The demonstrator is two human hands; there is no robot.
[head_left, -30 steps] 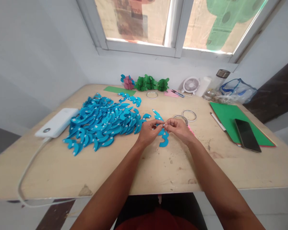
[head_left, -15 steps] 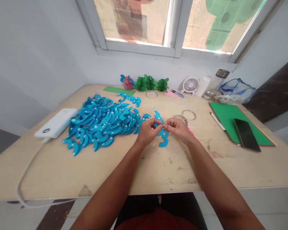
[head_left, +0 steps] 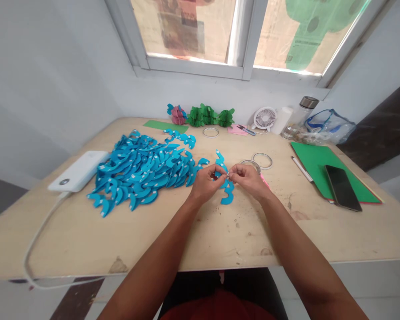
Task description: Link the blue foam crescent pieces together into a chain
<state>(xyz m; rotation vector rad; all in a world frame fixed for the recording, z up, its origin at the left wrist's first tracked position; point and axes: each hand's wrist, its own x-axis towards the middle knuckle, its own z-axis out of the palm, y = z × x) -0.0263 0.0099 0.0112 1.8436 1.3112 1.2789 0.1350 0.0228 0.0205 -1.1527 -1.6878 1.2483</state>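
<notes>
In the middle of the table, my left hand (head_left: 206, 183) pinches a wavy blue paper cutout (head_left: 219, 156) whose upper end sticks out beyond the fingers. My right hand (head_left: 248, 178) is closed in a pinch close against it, fingertips almost meeting the left ones. Something tiny and pale shows between the fingertips, too small to name. Below the hands, another blue cutout (head_left: 227, 198) lies on the wood, partly hidden by the fingers. To the left spreads a large heap of blue paper cutouts (head_left: 143, 169), many with small white squares on them.
Tape rolls (head_left: 262, 160) lie beyond my right hand. A white power bank (head_left: 79, 170) with a cable sits left. Green paper (head_left: 315, 166), a phone (head_left: 343, 186) and a marker (head_left: 302, 169) are right. Along the wall stand paper ornaments (head_left: 208, 115), a small fan (head_left: 265, 118) and a bottle (head_left: 302, 114).
The upper end of the held blue cutout has shifted slightly right, and my fingertips have moved a little with it. The lower cutout and the heap stay put.
</notes>
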